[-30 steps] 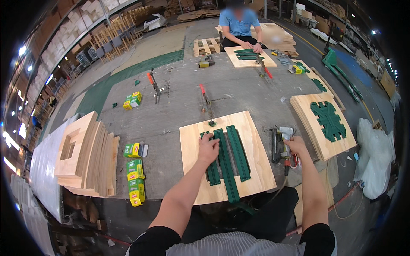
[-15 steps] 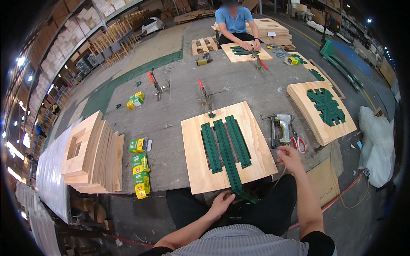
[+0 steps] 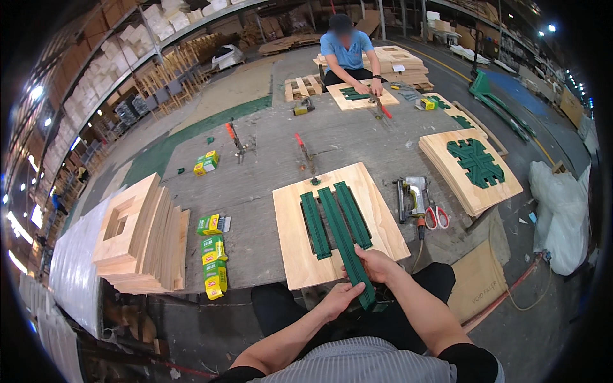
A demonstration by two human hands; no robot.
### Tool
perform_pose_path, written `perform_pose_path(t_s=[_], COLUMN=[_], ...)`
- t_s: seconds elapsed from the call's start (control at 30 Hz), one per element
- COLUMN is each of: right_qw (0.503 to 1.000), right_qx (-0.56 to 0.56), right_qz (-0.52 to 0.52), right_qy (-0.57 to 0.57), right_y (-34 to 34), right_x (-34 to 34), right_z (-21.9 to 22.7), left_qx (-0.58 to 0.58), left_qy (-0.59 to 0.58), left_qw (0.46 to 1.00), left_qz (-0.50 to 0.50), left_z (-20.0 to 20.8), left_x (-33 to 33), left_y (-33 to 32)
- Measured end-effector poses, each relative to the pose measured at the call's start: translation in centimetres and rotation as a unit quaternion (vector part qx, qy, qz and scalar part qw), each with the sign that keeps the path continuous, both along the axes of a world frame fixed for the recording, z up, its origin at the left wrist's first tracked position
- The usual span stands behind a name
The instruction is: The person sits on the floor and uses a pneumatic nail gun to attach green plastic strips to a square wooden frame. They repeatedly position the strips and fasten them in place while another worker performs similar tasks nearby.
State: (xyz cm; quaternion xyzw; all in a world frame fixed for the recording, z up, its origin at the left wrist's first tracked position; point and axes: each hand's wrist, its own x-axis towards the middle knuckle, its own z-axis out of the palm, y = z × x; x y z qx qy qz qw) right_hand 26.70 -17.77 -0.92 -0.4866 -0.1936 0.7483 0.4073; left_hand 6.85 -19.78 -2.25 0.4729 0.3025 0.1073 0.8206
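Observation:
In front of me a square plywood board point(image 3: 290, 246) lies at the table's near edge, with an opening in its middle. Three green webbing straps run lengthwise over that opening. The middle strap point(image 3: 343, 236) is longer and hangs past the board's near edge toward my lap. My left hand point(image 3: 337, 302) pinches this strap near its loose end. Just above, my right hand point(image 3: 377, 263) grips the same strap at the board's near edge, fingers partly hidden beneath it. A staple gun point(image 3: 416, 195) with a hose rests right of the board, beside red-handled scissors point(image 3: 438, 217).
Stacked plywood frames point(image 3: 124, 233) stand left, near green-yellow boxes point(image 3: 214, 249). At right, a board with woven green webbing point(image 3: 476, 163) tops another stack. Beyond the board stands a red-handled toggle clamp point(image 3: 304, 150). Across the table, a co-worker point(image 3: 348, 54) handles a similar board.
My right hand has moved left from beside the staple gun onto the middle strap. My left hand has shifted slightly right along its loose end, which is now drawn straighter. The view has tilted slightly.

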Motion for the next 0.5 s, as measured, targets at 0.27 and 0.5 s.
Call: perform_pose_path(t_s=[0.27,0.5], right_qw=[0.995,0.995], right_qx=[-0.027,-0.009], right_qz=[-0.047,-0.1], right_qy=[0.084,0.014], right_y=[1.5,-2.1], right_x=[-3.6,-5.0], right_z=[0.7,-0.9], left_qx=[0.098,0.448], left_qy=[0.041,0.214], left_qw=[0.992,0.859], left_qz=[-0.064,-0.123], left_z=[-2.4,2.9], left_x=[-1.8,-5.1], left_y=[-2.2,1.1])
